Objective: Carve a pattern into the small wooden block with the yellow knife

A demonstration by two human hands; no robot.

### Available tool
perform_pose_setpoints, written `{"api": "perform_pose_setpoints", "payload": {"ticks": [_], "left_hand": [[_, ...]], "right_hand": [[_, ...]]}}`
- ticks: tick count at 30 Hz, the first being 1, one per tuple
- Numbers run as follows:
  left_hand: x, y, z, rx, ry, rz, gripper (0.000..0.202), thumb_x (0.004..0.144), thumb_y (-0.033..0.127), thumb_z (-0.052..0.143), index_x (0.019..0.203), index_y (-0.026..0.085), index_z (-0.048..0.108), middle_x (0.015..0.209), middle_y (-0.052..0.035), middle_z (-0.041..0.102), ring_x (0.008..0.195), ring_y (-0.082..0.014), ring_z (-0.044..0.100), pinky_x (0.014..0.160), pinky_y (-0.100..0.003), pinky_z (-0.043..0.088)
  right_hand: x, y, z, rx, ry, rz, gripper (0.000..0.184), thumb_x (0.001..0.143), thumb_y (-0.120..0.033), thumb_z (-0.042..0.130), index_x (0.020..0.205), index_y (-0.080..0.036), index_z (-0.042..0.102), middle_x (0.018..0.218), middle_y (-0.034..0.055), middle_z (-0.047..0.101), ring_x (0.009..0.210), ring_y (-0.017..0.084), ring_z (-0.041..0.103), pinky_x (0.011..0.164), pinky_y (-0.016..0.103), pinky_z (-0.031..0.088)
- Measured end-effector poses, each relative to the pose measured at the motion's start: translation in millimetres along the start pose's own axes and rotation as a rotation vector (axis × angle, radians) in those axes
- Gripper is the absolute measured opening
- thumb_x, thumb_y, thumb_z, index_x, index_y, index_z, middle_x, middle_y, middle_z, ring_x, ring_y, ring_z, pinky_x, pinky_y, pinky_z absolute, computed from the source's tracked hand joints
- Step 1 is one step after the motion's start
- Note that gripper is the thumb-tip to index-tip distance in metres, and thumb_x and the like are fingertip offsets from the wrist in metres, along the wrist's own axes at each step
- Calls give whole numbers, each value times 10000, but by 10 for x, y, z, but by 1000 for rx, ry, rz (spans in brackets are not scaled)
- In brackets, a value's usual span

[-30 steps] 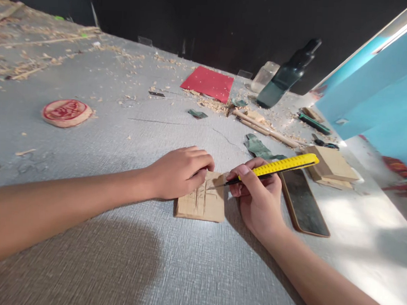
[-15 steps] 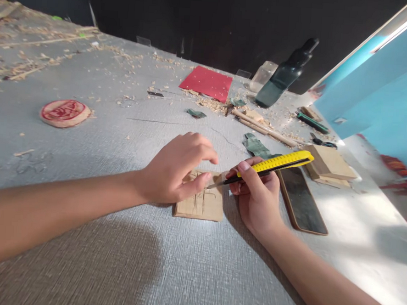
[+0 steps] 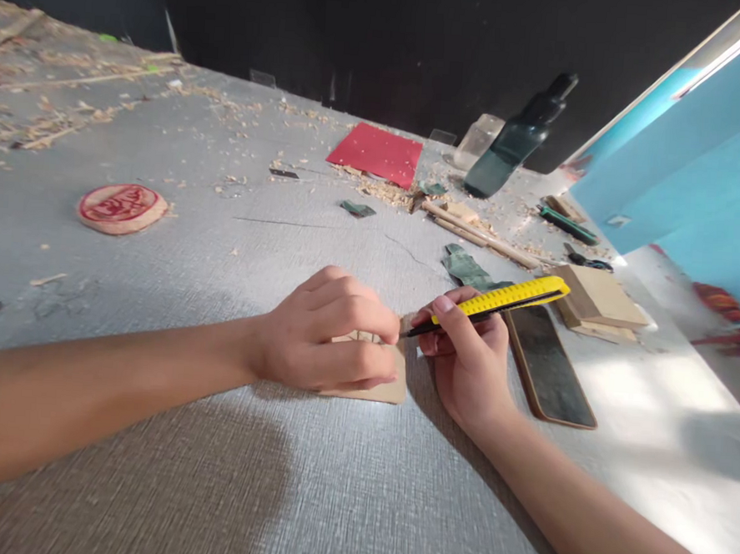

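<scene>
The flat tan wooden block (image 3: pixel 389 392) lies on the grey textured table (image 3: pixel 344 493) beneath the left hand (image 3: pixel 326 333); whether its curled fingers grip anything cannot be told. Just beside, the right hand (image 3: pixel 471 358) holds a yellow-and-black plastic utility knife (image 3: pixel 512 298), pointed toward the block. Judged step: knife work; any stroke calls for left fingers clear.

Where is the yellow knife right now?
In the head view, the yellow knife is right of centre, held in the right hand, near the phone.
</scene>
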State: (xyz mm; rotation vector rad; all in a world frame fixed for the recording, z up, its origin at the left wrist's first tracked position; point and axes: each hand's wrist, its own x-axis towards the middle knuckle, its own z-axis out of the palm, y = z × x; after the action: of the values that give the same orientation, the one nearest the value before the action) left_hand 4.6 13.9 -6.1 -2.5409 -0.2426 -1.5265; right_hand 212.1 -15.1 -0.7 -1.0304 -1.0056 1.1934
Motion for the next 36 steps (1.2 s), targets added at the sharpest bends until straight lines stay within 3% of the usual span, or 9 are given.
{"api": "perform_pose_setpoints", "payload": {"ticks": [12,27,32,36], "left_hand": [[-36,6,-57,-30,-164,-114,135,937,208,650,1015,318,656,988,42,706,914,-134,674,799,-335,491],[47,-25,-30,-78,-162,-242,33,970,229,633,958,256,617,972,-11,664,843,-142,600,797,-364,418],[26,-23,-9,-53,-146,-267,81,944,191,666,966,248,612,979,-13,635,865,-150,594,817,-381,407],[18,-7,-15,4,-129,-250,247,916,176,693,1128,293,645,1115,-37,605,995,-177,583,885,-386,436]], "right_hand": [[1,9,-13,-14,3,10,238,875,-313,786,777,-212,594,668,3,685,497,95,494,457,222,366],[6,20,-21,-11,-3,6,238,874,-308,787,768,-205,600,665,3,678,490,91,486,447,220,365],[9,25,-29,-11,-3,3,237,875,-308,786,774,-207,596,668,3,684,488,90,487,445,220,364],[11,31,-37,21,-4,11,231,874,-300,795,788,-203,603,674,1,683,501,87,501,460,212,375]]}}
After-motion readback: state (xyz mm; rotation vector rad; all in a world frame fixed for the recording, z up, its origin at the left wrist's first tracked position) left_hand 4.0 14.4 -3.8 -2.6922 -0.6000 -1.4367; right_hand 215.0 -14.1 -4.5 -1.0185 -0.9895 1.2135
